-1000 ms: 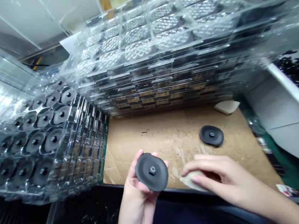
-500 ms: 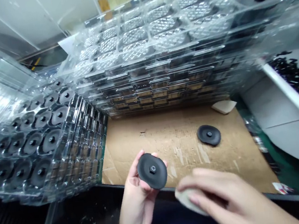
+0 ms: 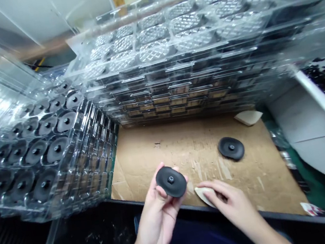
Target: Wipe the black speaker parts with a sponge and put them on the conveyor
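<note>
My left hand (image 3: 156, 216) holds a black round rubber disc (image 3: 171, 182) on its fingertips, with a metal-centred hub facing up. My right hand (image 3: 231, 201) pinches a folded cream pad (image 3: 205, 196), which rests near the front edge of a worn cardboard sheet (image 3: 190, 142). A second black disc (image 3: 231, 148) lies flat on the cardboard, ahead and to the right of my right hand. Another cream pad (image 3: 249, 117) lies at the sheet's far right corner.
Stacked transparent plastic trays (image 3: 175, 83) rise behind the cardboard, holding silvery diamond-patterned parts. A second stack (image 3: 42, 156) at left holds rows of black discs. A black bench edge (image 3: 224, 210) runs along the front, with green matting (image 3: 312, 185) to the right.
My right hand has come down from its raised position onto the cardboard's front edge, with the pad still in it. The disc in my left hand has tilted and shifted slightly right.
</note>
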Available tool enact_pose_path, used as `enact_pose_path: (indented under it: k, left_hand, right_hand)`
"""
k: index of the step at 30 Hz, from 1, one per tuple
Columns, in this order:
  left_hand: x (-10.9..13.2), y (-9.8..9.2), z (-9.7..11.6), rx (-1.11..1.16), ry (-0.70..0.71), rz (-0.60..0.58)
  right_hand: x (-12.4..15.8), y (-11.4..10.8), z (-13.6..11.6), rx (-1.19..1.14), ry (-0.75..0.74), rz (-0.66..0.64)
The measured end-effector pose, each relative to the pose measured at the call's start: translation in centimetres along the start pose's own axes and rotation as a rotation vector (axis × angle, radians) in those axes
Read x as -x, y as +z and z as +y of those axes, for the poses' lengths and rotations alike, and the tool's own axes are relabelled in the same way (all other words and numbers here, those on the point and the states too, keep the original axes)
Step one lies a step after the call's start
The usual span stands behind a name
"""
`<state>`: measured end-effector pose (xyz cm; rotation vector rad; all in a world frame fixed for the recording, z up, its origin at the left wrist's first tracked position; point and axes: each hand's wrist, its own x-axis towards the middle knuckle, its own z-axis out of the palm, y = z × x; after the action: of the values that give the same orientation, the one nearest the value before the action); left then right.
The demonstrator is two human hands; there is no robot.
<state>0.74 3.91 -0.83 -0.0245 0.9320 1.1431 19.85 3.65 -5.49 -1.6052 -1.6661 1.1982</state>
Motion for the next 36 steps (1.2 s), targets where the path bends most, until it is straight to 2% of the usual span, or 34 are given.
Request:
enact_pose_path:
  k: [2, 5, 7, 8, 10, 11, 13, 15, 16, 19, 20, 21, 23, 24, 25, 26, 28, 29, 30, 31, 33, 34, 36]
  left_hand:
    - [0.1, 0.1, -0.1, 0.008, -0.030, -0.008]
    - [0.4, 0.5, -0.5, 0.005, -0.022, -0.039]
    - [0.5, 0.8, -0.8, -0.017, 0.001, -0.071]
    - [0.6, 0.9, -0.9, -0.032, 0.005, -0.082]
    - [0.8, 1.0, -1.0, -0.062, -0.010, -0.085]
    - [0.8, 1.0, -1.0, -0.074, -0.027, -0.066]
    - [0.9, 1.0, -0.8, -0.086, -0.039, 0.004]
    - [1.0, 1.0, -0.8, -0.095, -0.010, 0.044]
    - [1.1, 1.0, -0.7, -0.100, 0.007, 0.042]
    - [1.2, 1.3, -0.6, -0.114, 0.012, 0.001]
    - [1.2, 1.3, -0.4, -0.119, 0.001, 0.002]
    - [1.2, 1.3, -0.3, -0.118, -0.005, 0.009]
    - [1.1, 1.3, -0.1, -0.116, -0.005, 0.024]
    - [1.1, 1.3, -0.1, -0.115, 0.003, 0.022]
    - [1.1, 1.4, -0.1, -0.121, 0.007, 0.010]
    - [1.2, 1.5, -0.2, -0.129, 0.005, -0.009]
    - [1.4, 1.6, -0.4, -0.145, -0.011, -0.041]
    - [1.5, 1.7, -0.4, -0.149, -0.019, -0.044]
    - [1.6, 1.6, -0.3, -0.148, -0.032, -0.044]
    - [1.7, 1.6, -0.3, -0.136, -0.041, -0.038]
    - [1.7, 1.4, -0.1, -0.111, -0.067, -0.036]
    - [1.7, 1.3, -0.1, -0.102, -0.081, -0.042]
    - [1.6, 1.5, -0.3, -0.094, -0.105, -0.053]
  right_hand:
    - [-0.3, 0.1, 0.0, -0.001, -0.002, 0.022]
    - [-1.1, -0.7, -2.8, -0.035, -0.024, 0.094]
    - [-1.6, -1.0, -5.8, -0.088, -0.157, 0.132]
    - [-1.7, -1.0, -7.3, -0.114, -0.278, 0.140]
    - [-1.8, -0.7, -9.7, -0.098, -0.480, 0.109]
    - [-1.8, -0.5, -10.5, -0.075, -0.518, 0.048]
    - [-1.7, -0.2, -11.3, -0.028, -0.483, -0.116]
    - [-1.7, 0.0, -11.4, -0.001, -0.413, -0.214]
    - [-1.7, 0.2, -11.3, 0.005, -0.416, -0.164]
    - [-1.5, 0.5, -11.0, -0.040, -0.518, 0.118]
    - [-1.4, 0.4, -10.9, -0.079, -0.536, 0.129]
    - [-1.3, 0.3, -10.9, -0.115, -0.525, 0.067]
    - [-1.2, -0.2, -11.0, -0.140, -0.434, -0.142]
    - [-1.3, -0.3, -11.1, -0.128, -0.389, -0.191]
    - [-1.4, -0.4, -11.2, -0.107, -0.369, -0.166]
    - [-1.6, -0.3, -11.4, -0.085, -0.388, -0.082]
    - [-1.8, 0.0, -11.6, -0.071, -0.495, 0.115]
    - [-1.7, 0.1, -11.5, -0.078, -0.548, 0.150]
    - [-1.4, -0.1, -11.4, -0.088, -0.578, 0.117]
    - [-1.1, -0.4, -11.2, -0.099, -0.577, 0.032]
    - [-0.4, -1.6, -10.5, -0.082, -0.503, -0.160]
    - [0.0, -2.2, -10.1, -0.035, -0.456, -0.205]
    - [0.3, -3.4, -9.6, 0.119, -0.399, -0.158]
